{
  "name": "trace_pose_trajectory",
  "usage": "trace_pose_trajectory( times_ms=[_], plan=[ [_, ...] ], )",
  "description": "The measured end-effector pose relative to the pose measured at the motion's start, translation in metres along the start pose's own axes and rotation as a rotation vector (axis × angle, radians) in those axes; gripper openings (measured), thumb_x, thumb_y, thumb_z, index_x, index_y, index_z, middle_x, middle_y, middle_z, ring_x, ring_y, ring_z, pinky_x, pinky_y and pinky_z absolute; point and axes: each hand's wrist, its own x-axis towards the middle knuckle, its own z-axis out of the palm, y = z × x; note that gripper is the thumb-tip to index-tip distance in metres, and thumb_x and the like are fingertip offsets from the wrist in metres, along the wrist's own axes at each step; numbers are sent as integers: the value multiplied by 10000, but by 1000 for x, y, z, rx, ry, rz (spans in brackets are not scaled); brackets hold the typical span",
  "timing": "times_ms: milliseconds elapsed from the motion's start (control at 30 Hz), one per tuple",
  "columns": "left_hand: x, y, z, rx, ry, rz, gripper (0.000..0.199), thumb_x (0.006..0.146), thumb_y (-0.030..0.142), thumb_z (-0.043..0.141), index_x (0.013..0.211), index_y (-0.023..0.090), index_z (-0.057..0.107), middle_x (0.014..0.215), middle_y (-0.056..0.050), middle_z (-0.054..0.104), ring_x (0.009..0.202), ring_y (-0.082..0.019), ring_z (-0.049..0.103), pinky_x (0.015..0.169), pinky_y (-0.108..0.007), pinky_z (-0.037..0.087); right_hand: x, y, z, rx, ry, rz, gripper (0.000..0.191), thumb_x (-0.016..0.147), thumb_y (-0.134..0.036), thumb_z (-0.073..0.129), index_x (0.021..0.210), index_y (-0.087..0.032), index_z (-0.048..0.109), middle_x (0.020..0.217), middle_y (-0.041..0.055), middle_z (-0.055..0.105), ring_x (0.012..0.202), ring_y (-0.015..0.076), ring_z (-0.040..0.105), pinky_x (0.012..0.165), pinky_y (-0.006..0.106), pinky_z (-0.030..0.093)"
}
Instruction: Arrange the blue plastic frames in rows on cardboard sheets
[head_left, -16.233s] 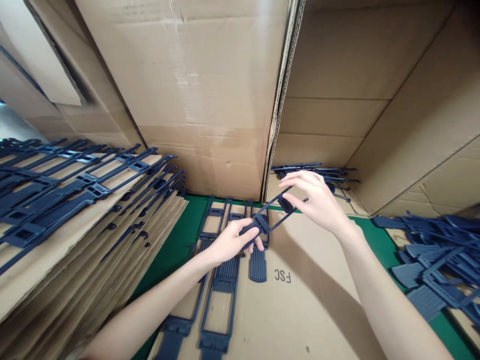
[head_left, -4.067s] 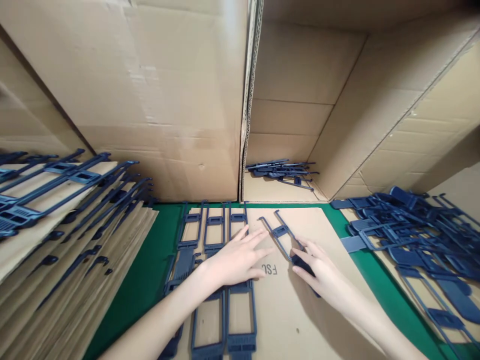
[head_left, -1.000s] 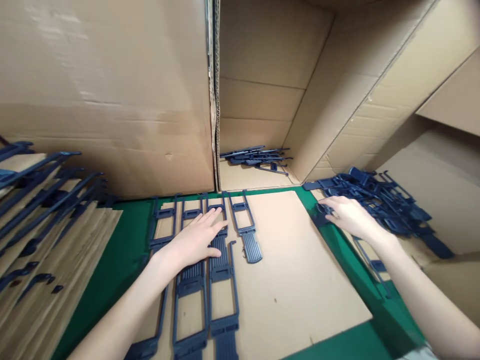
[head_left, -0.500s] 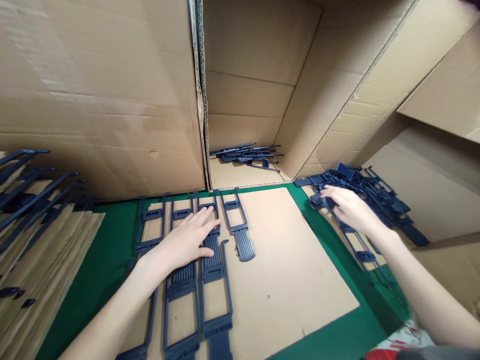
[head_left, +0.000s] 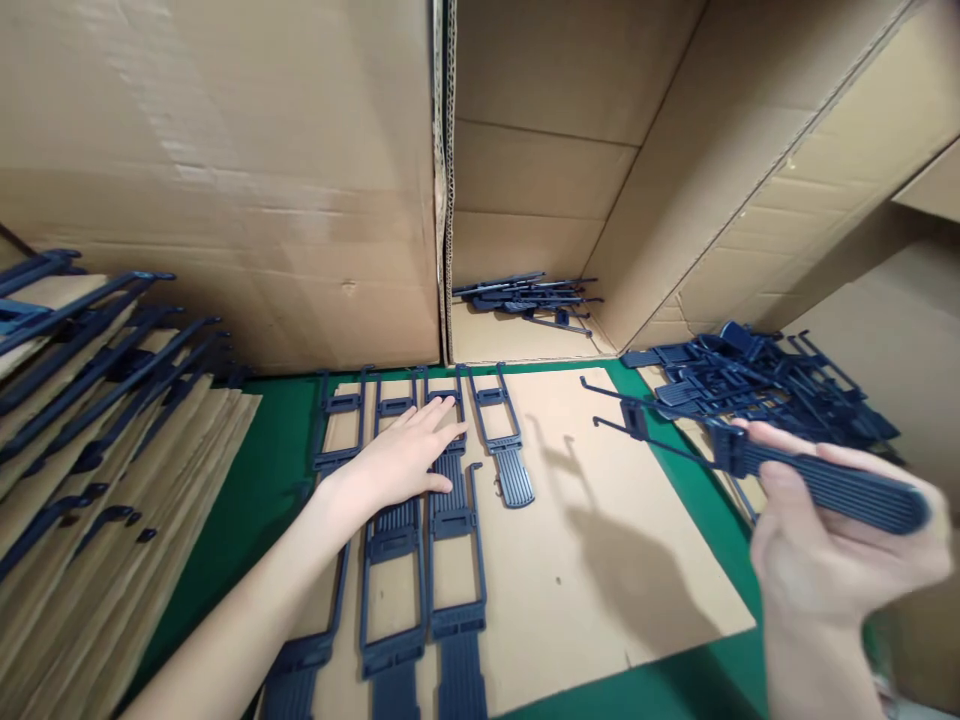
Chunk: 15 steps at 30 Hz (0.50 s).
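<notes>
My right hand [head_left: 821,570] is closed around the ribbed end of a dark blue plastic frame [head_left: 840,488]. Its two thin hooked arms point left, raised over the right part of a cardboard sheet [head_left: 555,630]. My left hand [head_left: 397,460] lies with spread fingers on dark blue frames of the same kind, arranged in rows on that sheet; it covers part of them. Just right of those fingers, a single frame [head_left: 514,478] rests with its ribbed end toward me.
A heap of the same frames [head_left: 795,400] lies at the right. More frames [head_left: 517,294] are inside an open cardboard box [head_left: 540,170] at the back. On the left stand stacked cardboard sheets [head_left: 187,470] with frames between them. Green table surface [head_left: 225,520] shows around the sheet.
My right hand has come away from the heap toward me, lifting out one frame. My left hand stays on the laid-out frames. The view has shifted slightly.
</notes>
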Motion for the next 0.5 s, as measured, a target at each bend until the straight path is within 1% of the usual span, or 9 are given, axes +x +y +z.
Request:
trace_pose_trajectory(
  times_ms=[67, 133, 200, 233, 300, 333, 400, 467, 500],
  plan=[
    [-1, 2, -2, 8, -14, 0, 755, 734, 271, 758, 1393, 192, 399, 1525, -179, 125, 1415, -291, 105, 1134, -438, 190, -18, 3, 10, 88, 108, 95, 261, 671, -178, 777, 870, -173, 608, 808, 18, 663, 800, 261, 689, 884, 571, 502],
    [-1, 4, -3, 11, -22, -2, 754, 739, 278, 755, 1396, 188, 396, 1526, -182, 123, 1415, -298, 105, 1134, -439, 188, -33, 7, 11, 94, 93, 269, 283, 713, -202, 744, 946, -160, 589, 880, 39, 683, 861, 253, 683, 899, 575, 483],
    [-1, 4, -3, 19, -24, -6, 759, 744, 280, 752, 1402, 185, 387, 1527, -187, 118, 1413, -309, 107, 1132, -442, 189, -43, 10, 4, 22, 6, 405, 336, 751, -242, 716, 1037, -162, 559, 965, 70, 691, 948, 258, 660, 907, 556, 474],
    [-1, 4, -2, 24, -21, -5, 758, 750, 283, 748, 1406, 187, 381, 1528, -188, 114, 1412, -312, 109, 1130, -444, 190, -46, 11, -1, -38, -59, 438, 361, 763, -264, 708, 1070, -165, 547, 989, 81, 691, 972, 256, 650, 912, 536, 471],
    [-1, 4, 0, 35, -19, 3, 757, 760, 291, 739, 1413, 192, 369, 1530, -185, 105, 1413, -314, 105, 1130, -444, 188, -50, 15, -13, -176, -190, 433, 390, 765, -310, 707, 1092, -170, 548, 983, 83, 694, 947, 239, 648, 886, 467, 486],
    [-2, 4, 1, 37, -22, 9, 755, 765, 295, 736, 1415, 193, 366, 1532, -182, 104, 1414, -311, 101, 1132, -441, 184, -50, 17, -19, -233, -244, 421, 387, 763, -328, 707, 1086, -174, 560, 973, 78, 695, 893, 220, 652, 843, 418, 503],
    [-3, 5, 1, 36, -28, 23, 739, 779, 309, 722, 1416, 193, 365, 1533, -175, 106, 1417, -303, 94, 1135, -437, 174, -50, 21, -29, -298, -310, 433, 339, 759, -354, 705, 1031, -179, 604, 948, 67, 695, 694, 158, 630, 683, 318, 514],
    [-4, 9, -1, 33, -21, 39, 712, 798, 319, 703, 1413, 190, 370, 1534, -169, 113, 1419, -298, 91, 1136, -442, 167, -50, 26, -35, -294, -324, 494, 286, 752, -362, 708, 958, -173, 646, 934, 66, 693, 523, 95, 541, 543, 263, 470],
    [-6, 12, -2, 32, -9, 50, 696, 806, 322, 695, 1410, 193, 376, 1534, -165, 120, 1420, -298, 91, 1136, -447, 162, -50, 27, -38, -270, -315, 527, 273, 744, -362, 714, 926, -166, 659, 928, 70, 693, 488, 80, 512, 512, 255, 456]
  ],
)
